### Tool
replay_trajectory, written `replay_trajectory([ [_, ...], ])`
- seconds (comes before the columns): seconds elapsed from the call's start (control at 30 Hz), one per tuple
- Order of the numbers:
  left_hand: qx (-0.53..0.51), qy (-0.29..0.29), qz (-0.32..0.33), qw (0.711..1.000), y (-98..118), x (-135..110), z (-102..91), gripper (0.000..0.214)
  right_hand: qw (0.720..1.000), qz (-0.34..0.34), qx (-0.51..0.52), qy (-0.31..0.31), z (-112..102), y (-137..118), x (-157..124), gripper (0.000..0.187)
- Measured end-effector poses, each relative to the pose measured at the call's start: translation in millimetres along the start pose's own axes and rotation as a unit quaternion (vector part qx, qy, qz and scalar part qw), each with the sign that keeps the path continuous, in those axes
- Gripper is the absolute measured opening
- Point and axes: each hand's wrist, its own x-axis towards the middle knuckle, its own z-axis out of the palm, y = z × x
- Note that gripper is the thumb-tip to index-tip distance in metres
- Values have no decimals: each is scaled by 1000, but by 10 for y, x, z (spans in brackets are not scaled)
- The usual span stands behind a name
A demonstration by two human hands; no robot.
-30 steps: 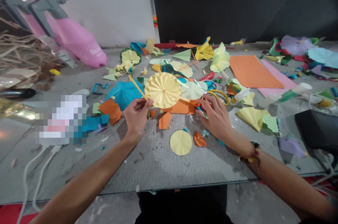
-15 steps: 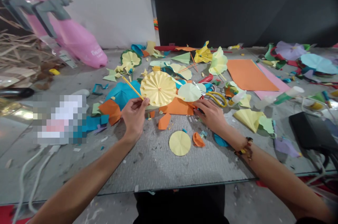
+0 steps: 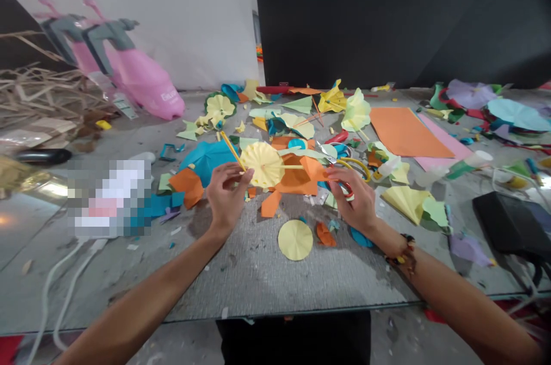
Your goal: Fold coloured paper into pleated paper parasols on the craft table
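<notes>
Left hand [image 3: 226,201]: fingers curled together on yellow stick [image 3: 231,151], just below pleated yellow fan [image 3: 262,164]. Stick's long axis tilts up toward upper left of frame, lower end at fan, centre of lower table. Fan faces up, tilted slightly.

Right hand [image 3: 350,201]: fingers bent, close together, at red-handled scissors [image 3: 345,188], blades pointing upper left. Grip hard to judge; possibly touching only. Orange paper [image 3: 297,181] between hands. Yellow disc [image 3: 295,240] on table [image 3: 241,279], below.
</notes>
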Motion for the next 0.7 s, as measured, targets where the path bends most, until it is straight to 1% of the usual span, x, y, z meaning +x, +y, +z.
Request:
replay_trajectory([
  [0.03,0,-6,11,1000,31,-18,2,31,1000,-24,-7,11,-4,-16,0,19],
  [0.1,-10,-53,10,998,85,-65,11,29,997,-62,-20,29,-9,-35,-6,22],
  [0.13,-16,-82,20,996,104,-93,17,27,996,-74,-23,39,-12,-38,-12,24],
  [0.17,-17,-114,45,992,117,-121,23,24,995,-82,-27,48,-14,-39,-19,25],
  [0.27,4,-196,159,968,128,-195,30,16,992,-98,-32,78,-28,-36,-43,29],
  [0.33,12,-230,219,948,124,-232,25,9,988,-115,-32,103,-43,-41,-57,31],
  [0.4,13,-254,255,933,117,-259,18,3,981,-133,-35,140,-60,-53,-69,31],
  [0.47,22,-275,276,921,109,-280,15,2,973,-149,-46,171,-72,-65,-83,30],
  [0.5,28,-284,282,916,105,-290,14,3,970,-155,-55,177,-77,-69,-91,29],
  [0.6,41,-299,295,906,93,-313,16,6,970,-161,-72,165,-80,-66,-118,28],
  [0.7,43,-301,299,904,87,-323,16,7,971,-159,-78,158,-79,-51,-136,28],
])
